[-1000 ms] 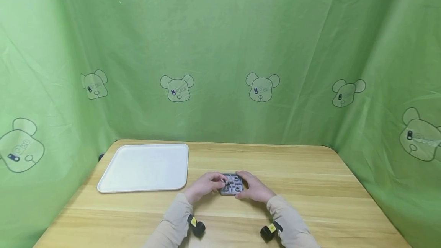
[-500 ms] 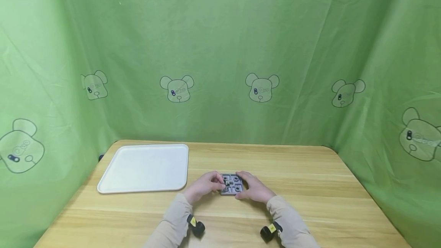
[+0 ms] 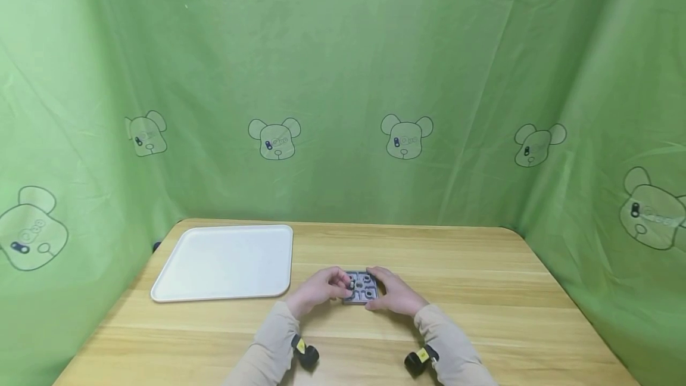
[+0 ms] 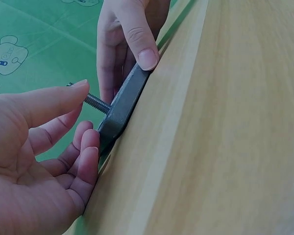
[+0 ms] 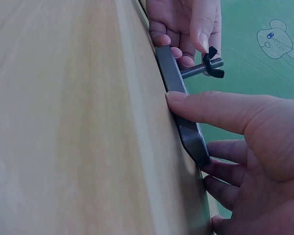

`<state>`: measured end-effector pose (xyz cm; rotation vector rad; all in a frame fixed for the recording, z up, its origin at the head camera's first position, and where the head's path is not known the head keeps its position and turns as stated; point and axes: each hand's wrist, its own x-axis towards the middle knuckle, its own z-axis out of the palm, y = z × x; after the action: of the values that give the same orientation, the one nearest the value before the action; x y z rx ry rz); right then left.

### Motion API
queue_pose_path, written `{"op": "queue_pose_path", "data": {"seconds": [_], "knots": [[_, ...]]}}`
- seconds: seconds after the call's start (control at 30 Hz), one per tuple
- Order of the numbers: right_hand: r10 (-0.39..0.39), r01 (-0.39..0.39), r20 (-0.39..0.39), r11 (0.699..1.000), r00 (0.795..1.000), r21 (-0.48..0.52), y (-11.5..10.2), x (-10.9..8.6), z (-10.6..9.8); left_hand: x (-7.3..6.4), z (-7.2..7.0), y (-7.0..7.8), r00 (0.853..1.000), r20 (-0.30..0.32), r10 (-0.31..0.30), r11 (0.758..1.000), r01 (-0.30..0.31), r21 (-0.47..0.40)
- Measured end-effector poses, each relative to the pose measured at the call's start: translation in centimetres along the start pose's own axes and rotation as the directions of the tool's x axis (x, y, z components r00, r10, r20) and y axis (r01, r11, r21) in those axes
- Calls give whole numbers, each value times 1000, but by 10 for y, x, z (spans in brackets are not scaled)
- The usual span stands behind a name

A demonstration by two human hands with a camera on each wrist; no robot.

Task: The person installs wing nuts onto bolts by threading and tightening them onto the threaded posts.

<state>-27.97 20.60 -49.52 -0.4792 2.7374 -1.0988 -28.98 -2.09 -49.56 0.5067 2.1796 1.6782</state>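
Observation:
A square grey metal plate (image 3: pixel 361 295) with round recessed holes lies flat on the wooden table. From its left part rises a threaded bolt (image 5: pixel 192 72), and a black wing nut (image 5: pixel 215 72) sits near the bolt's free end. My left hand (image 3: pixel 320 288) pinches at the wing nut with thumb and index finger, its other fingers curled beside the plate's left edge. In the left wrist view the thumb mostly hides the nut. My right hand (image 3: pixel 398 294) grips the plate's right side, thumb on the near edge and fingers at the far edge.
A white tray (image 3: pixel 225 262) lies at the table's back left. A green curtain (image 3: pixel 343 183) with bear prints surrounds the table (image 3: pixel 455 267). Black cameras are strapped to both wrists.
My left thumb and index finger have shifted slightly around the wing nut, turning at it. The plate and my right hand stay in place.

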Motion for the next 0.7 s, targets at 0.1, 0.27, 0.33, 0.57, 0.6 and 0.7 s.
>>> {"op": "queue_pose_path", "data": {"seconds": [0.1, 0.27, 0.33, 0.57, 0.6, 0.7], "knots": [[-2, 2, -3, 1000, 1000, 2, 0, 1, 0, 1, 0, -1, 1000, -7, -2, 1000, 2, 4], [-3, 3, -5, 1000, 1000, -5, 2, 2, 1, 3, 1, -3, 1000, -18, -7, 1000, 7, 10], [-2, 2, -4, 1000, 1000, -3, 2, 3, 1, 3, 2, -3, 1000, -22, -7, 1000, 7, 12], [-5, 5, -5, 1000, 1000, -8, 4, 3, 2, 4, 2, -4, 999, -35, -2, 1000, 3, 21], [-6, 6, -4, 1000, 1000, -9, 4, 3, 2, 4, 2, -5, 999, -35, -2, 1000, 2, 19], [-15, 15, -7, 1000, 1000, -16, 4, 2, 2, 4, 2, -5, 999, -36, 1, 1000, -1, 18]]}}
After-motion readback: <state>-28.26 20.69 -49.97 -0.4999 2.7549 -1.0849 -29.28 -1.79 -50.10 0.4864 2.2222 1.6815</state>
